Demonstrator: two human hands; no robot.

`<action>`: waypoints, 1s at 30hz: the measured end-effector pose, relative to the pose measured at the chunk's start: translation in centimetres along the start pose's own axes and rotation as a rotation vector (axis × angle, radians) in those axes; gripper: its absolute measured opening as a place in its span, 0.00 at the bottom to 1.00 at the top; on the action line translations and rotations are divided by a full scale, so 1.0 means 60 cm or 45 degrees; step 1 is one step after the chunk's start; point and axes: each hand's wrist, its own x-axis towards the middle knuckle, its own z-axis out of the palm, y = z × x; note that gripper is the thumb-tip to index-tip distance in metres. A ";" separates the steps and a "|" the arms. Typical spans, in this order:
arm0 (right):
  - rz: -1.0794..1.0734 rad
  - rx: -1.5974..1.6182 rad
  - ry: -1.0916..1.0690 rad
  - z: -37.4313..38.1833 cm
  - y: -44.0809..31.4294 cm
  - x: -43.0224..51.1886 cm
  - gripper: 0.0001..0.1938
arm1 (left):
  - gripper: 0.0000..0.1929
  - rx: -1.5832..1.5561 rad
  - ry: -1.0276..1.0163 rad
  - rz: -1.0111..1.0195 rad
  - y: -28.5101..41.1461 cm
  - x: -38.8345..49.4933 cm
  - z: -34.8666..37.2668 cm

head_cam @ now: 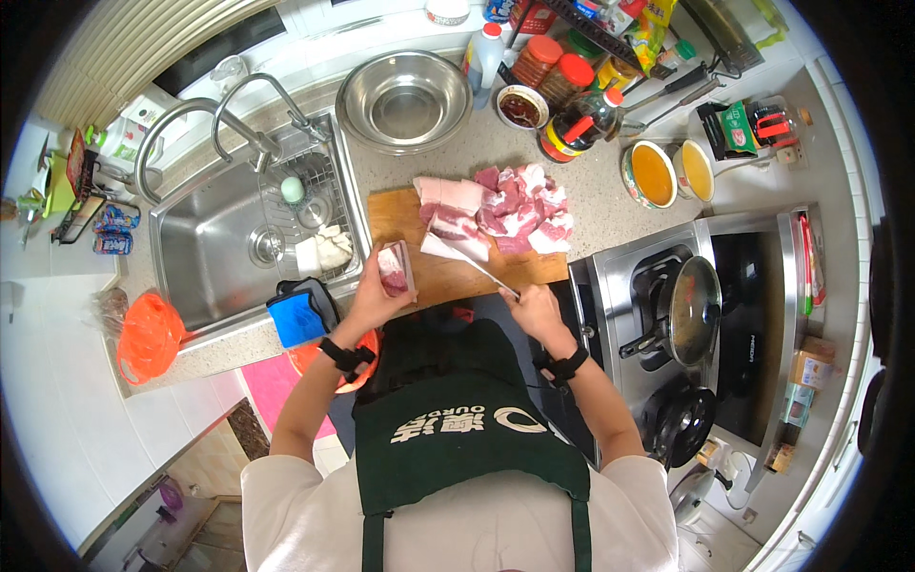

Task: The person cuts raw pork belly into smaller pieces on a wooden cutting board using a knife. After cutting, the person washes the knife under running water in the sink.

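My left hand [377, 295] holds a chunk of raw pork [392, 269] with skin and fat over the left front edge of a wooden cutting board [389, 211]. In my right hand [535, 312] is the handle of a kitchen knife [475, 264], its blade slanting up and left beside the pork on the board. Strips of skin-on pork [449, 194] lie at the board's middle, touching a heap of cut pork pieces [518, 207] to their right.
Left of the board is a steel sink [207, 243] with a wire rack. Steel bowls [404, 100], sauce bottles [582, 125] and bowls of orange liquid [650, 175] stand behind. A gas stove with a lidded pan [693, 311] is at right. A blue cloth [293, 319] lies near the sink's edge.
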 end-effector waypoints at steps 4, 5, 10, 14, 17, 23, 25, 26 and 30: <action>-0.022 -0.022 0.097 -0.011 0.012 0.005 0.24 | 0.50 0.256 0.334 -0.206 0.003 -0.011 0.066; -0.028 0.027 0.083 -0.012 0.015 0.002 0.24 | 0.48 0.303 0.346 -0.274 0.001 -0.012 0.073; -0.070 0.265 0.024 -0.002 0.022 -0.022 0.23 | 0.39 0.298 0.220 -0.165 -0.005 -0.012 0.051; -0.044 0.340 -0.039 0.012 0.029 -0.037 0.26 | 0.31 -0.251 -0.081 -0.482 0.002 -0.003 0.007; -0.115 0.388 -0.070 0.025 0.032 -0.044 0.25 | 0.30 -0.779 -0.259 -0.777 0.003 -0.001 -0.009; -0.169 0.391 -0.085 0.040 0.034 -0.050 0.25 | 0.30 -1.292 -0.317 -0.797 -0.017 -0.007 -0.015; -0.159 0.369 -0.088 0.041 0.035 -0.054 0.25 | 0.27 -1.394 -0.346 -0.810 -0.023 -0.009 -0.018; -0.184 0.404 -0.079 0.041 0.035 -0.056 0.25 | 0.26 -1.370 -0.367 -0.812 -0.026 -0.011 -0.020; -0.222 0.462 -0.034 0.045 0.036 -0.062 0.25 | 0.26 -1.182 -0.304 -0.662 -0.024 -0.019 -0.018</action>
